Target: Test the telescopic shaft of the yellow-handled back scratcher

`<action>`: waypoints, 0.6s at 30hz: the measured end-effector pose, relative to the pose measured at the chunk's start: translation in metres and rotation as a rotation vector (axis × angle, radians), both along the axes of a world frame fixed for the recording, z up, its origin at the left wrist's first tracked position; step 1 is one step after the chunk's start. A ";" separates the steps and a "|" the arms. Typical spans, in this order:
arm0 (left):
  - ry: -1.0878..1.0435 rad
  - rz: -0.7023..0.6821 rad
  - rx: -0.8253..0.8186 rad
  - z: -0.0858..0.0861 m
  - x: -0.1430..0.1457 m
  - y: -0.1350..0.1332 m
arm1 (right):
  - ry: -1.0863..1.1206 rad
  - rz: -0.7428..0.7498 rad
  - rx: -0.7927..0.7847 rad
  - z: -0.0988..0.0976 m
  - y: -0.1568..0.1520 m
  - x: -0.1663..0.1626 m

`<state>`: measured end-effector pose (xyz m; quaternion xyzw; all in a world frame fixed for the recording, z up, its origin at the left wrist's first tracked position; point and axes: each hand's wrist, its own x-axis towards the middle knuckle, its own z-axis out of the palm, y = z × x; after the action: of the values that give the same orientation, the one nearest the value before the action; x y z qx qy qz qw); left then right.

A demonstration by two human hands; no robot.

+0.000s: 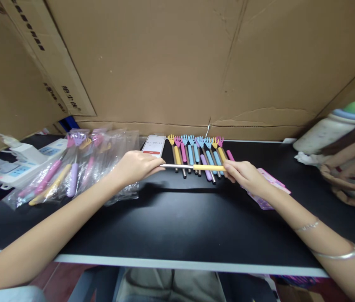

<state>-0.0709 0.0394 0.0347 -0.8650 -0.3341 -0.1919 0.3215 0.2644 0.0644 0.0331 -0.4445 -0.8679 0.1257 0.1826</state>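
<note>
Stretched level above the desk between my hands is a telescopic back scratcher [209,167] with a yellow grip and a thin metal rod. The fingers of my left hand [142,162] are closed on the rod's far left end, hiding whatever is there. My right hand [239,173] is wrapped round the outer end of the yellow grip. Just behind lies a row of hand-shaped scratcher heads [191,139] in yellow, pink and blue, with coloured grips and dark tubes. Pink and purple cards [261,200] lie partly under my right forearm.
Clear plastic bags [121,140], some holding scratchers, cover the left of the black desk [177,226]. A phone [153,145] shows a timer. At far left is a power strip [23,165]. A white bottle [325,130] and a brown bag [347,176] stand right; cardboard [165,63] walls the back.
</note>
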 end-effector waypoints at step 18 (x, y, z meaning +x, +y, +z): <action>0.040 0.137 -0.032 0.005 -0.005 0.002 | -0.067 -0.063 0.052 0.006 0.007 0.008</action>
<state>-0.0758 0.0410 0.0396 -0.8487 -0.3891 -0.1469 0.3266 0.2719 0.0712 0.0392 -0.4708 -0.8621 0.0820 0.1688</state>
